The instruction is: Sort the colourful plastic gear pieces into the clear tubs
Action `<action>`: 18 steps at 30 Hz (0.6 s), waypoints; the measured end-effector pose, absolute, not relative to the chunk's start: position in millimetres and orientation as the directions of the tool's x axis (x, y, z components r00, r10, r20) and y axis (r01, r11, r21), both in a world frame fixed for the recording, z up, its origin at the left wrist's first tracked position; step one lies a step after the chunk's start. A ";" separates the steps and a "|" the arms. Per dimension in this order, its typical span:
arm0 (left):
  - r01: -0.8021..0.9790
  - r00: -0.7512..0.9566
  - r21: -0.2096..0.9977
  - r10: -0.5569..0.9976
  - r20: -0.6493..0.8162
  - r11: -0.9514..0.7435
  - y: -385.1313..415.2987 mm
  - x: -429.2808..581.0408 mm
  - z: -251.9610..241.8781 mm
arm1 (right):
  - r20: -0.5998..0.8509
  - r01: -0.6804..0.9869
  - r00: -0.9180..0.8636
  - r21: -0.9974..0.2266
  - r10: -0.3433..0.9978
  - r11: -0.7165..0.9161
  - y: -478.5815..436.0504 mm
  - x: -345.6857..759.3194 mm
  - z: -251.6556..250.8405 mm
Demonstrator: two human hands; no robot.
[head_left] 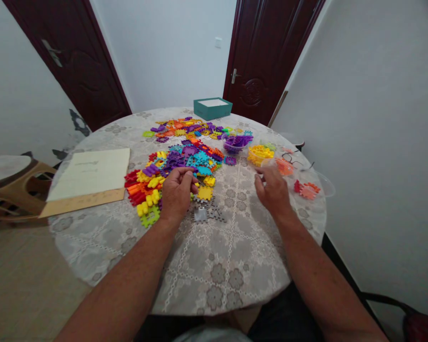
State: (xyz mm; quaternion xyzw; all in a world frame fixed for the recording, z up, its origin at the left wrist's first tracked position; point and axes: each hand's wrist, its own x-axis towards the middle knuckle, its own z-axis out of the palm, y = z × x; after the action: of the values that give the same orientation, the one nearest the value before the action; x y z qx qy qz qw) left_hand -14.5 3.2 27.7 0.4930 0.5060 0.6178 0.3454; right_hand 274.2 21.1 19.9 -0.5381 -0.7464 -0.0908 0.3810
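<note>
My left hand [178,190] is over the near edge of a heap of colourful plastic interlocking pieces [178,159]. Its thumb and index finger are pressed together; whatever is between them is too small to make out. Just right of those fingers lie a yellow square piece [204,193] and a greyish clear piece [200,214]. My right hand [273,187] hovers above the tablecloth, fingers bent and a little apart, with nothing visible in them. Beyond it stand a tub of yellow pieces [260,154] and a tub of orange pieces [284,166], partly hidden by the hand.
A bowl of purple pieces [237,141] and a second spread of pieces [185,126] lie farther back, before a green box [213,109]. Paper on a board [89,173] is at left. Glasses [296,160] and coral pieces [309,191] are at right.
</note>
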 end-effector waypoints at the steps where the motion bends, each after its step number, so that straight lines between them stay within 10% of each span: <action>1: 0.074 -0.286 0.963 0.920 0.268 -0.258 3.0 -14.8 27.9 | 0.638 0.831 -0.214 -0.279 0.740 0.481 17.1 259.1 17.4; 8: 0.077 -0.315 0.962 0.909 0.272 -0.262 3.2 -15.4 29.0 | 0.393 0.627 -0.643 -0.223 0.658 0.746 6.7 184.1 -13.7; 18: 0.091 -0.224 0.981 0.956 0.189 -0.173 6.4 -16.8 24.7 | 0.372 0.628 -0.486 -0.481 0.791 0.612 15.3 199.2 -18.3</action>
State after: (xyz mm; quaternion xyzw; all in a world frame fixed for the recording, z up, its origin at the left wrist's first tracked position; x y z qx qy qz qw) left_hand -16.8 6.4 24.7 0.4994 0.5241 0.5806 0.3725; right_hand 199.2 15.3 -18.3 -0.4173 -0.8502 0.1414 0.2880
